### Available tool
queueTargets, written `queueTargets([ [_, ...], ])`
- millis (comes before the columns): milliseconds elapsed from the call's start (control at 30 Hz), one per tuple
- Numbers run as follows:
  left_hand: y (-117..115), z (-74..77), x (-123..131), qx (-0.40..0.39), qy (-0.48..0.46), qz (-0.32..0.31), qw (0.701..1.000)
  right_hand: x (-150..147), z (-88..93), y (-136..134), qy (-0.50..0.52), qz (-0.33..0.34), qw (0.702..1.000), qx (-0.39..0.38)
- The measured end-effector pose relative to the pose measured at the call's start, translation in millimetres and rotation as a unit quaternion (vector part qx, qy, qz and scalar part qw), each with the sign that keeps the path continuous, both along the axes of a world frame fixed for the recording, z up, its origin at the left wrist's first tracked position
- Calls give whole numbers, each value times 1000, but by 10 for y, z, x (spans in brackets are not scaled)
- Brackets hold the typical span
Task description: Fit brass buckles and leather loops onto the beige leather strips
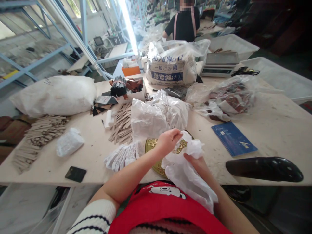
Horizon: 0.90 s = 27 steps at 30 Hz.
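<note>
My left hand [168, 140] is closed in a pinch on the top edge of a white plastic bag [187, 175] that hangs over the table's near edge. My right hand [198, 164] grips the same bag from below, its fingers partly buried in the plastic. Under the bag lies a round gold-patterned tray [152, 146], mostly covered. A pile of small white tags [123, 156] lies just left of my left hand. Another crumpled white bag [156, 115] sits right behind both hands.
On the table [275, 130]: tan strips [123, 123], more strips [36, 136] at left, a stuffed white sack [56, 94], a phone [75, 174], a blue booklet [234, 139], a printed bag [170, 66], a scale [220, 63]. A black chair armrest [264, 169] at right. A person [184, 24] stands beyond.
</note>
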<state>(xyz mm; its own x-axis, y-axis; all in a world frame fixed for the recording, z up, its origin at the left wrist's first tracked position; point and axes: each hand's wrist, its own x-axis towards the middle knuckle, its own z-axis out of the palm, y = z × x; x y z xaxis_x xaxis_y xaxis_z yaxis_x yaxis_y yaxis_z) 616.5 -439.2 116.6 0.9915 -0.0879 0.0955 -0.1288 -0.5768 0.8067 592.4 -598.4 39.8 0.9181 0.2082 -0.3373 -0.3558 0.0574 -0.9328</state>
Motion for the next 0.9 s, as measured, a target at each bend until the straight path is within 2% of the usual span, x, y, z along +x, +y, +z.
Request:
queueTargets([
  [100,-123,-23,-13,-31,30,-141,989,163,79,63,-123,0,989,-87],
  [167,-75,-111,-44,-82,68,-166,980,255,82,60,-154,-2,981,-114],
  [233,67,-288,-119,-88,126,-90,984,309,49,-4,-148,-12,982,-120],
  [300,238,-553,-256,-22,198,46,979,328,-11,-123,-145,-33,981,-127],
  [333,309,-707,-343,7,224,84,971,331,-46,-196,-154,-43,977,-138],
  [400,385,-1021,-528,38,273,112,955,337,-117,-344,-208,-40,960,-183],
  [467,370,-1291,-671,48,310,125,941,349,-166,-468,-276,-9,932,-232],
  [567,291,-1517,-720,42,337,129,932,365,-167,-592,-340,29,894,-291],
  [633,290,-1534,-668,34,332,131,934,363,-131,-660,-368,34,867,-333],
  [833,451,-1306,-572,45,239,139,960,343,-51,-874,-384,27,812,-438],
  [900,442,-1290,-597,49,228,129,964,348,-40,-906,-388,34,791,-472],
])
